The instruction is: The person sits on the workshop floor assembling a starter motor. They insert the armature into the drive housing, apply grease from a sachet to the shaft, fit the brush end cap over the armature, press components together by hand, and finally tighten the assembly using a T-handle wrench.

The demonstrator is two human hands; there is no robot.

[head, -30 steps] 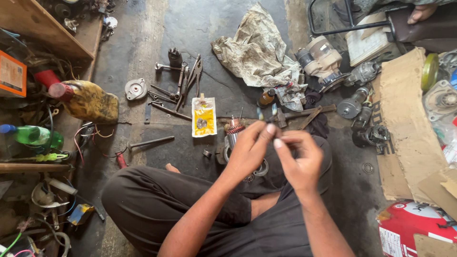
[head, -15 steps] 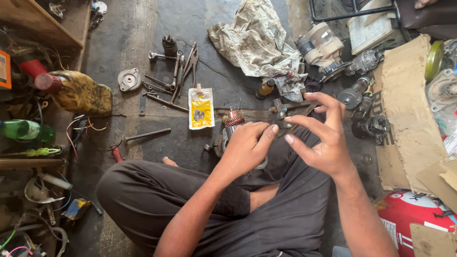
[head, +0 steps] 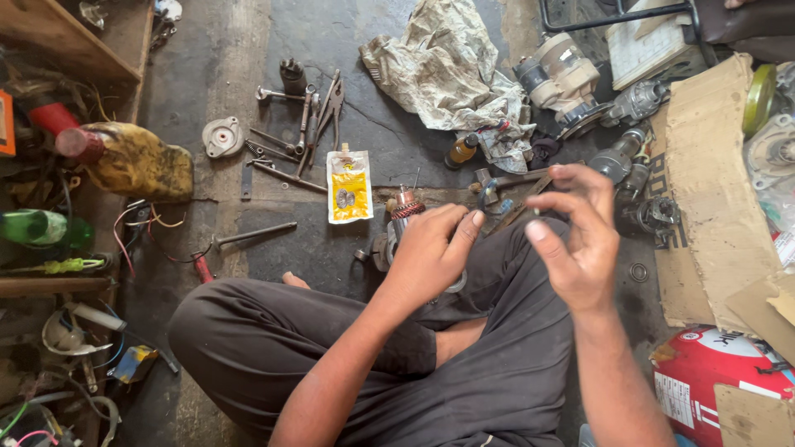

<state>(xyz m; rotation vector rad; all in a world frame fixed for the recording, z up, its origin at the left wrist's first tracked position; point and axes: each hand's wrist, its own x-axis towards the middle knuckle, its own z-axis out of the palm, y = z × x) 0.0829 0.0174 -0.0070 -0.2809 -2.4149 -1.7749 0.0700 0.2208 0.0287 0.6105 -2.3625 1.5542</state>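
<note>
Resting on the copper-wound metal motor armature (head: 403, 217) between the knees, the left hand (head: 428, 252) gripped it; bare floor lay leftward. The right hand (head: 580, 240), fingers loosely spread and holding nothing visible, had drawn apart from the left.

Dark charcoal trousers (head: 273, 348) of loose, creased cloth fill the lower middle of the frame; both forearms are bare, no sleeves, watch or rings visible on the left hand (head: 426, 252) or right hand (head: 580, 244)
</note>
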